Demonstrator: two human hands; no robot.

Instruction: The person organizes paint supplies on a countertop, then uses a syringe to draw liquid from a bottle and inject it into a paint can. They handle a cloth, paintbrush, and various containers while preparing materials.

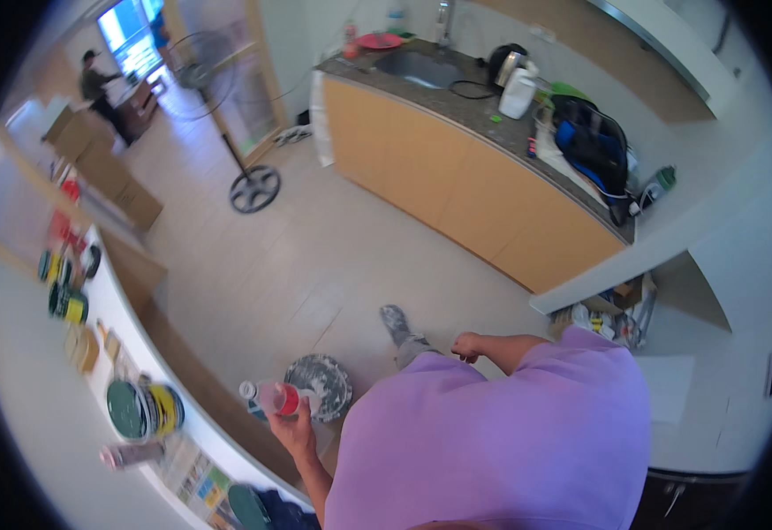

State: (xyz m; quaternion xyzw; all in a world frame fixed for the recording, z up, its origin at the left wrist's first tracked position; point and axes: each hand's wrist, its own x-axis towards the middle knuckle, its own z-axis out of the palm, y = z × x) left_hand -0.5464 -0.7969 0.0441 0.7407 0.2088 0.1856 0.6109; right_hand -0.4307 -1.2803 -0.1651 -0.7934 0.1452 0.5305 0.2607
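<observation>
The left hand (293, 430) has its grip closed around a clear plastic bottle (271, 397) holding red liquid, lying nearly level, cap end pointing left, over the floor beside the white surface (130, 331). I judge it wants holding more upright and steady, lest it spill. Just right of it on the floor sits a paint-smeared bucket lid (320, 384). The right hand (467, 346) hangs loosely curled, holding nothing. Paint tins (143, 409) rest on the near left surface, contents unseen.

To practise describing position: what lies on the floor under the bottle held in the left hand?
Below the clear bottle in the left hand sits a round paint-spattered bucket lid on the tiled floor. The bottle and hand cover its near edge, so what lies there cannot be seen.
</observation>
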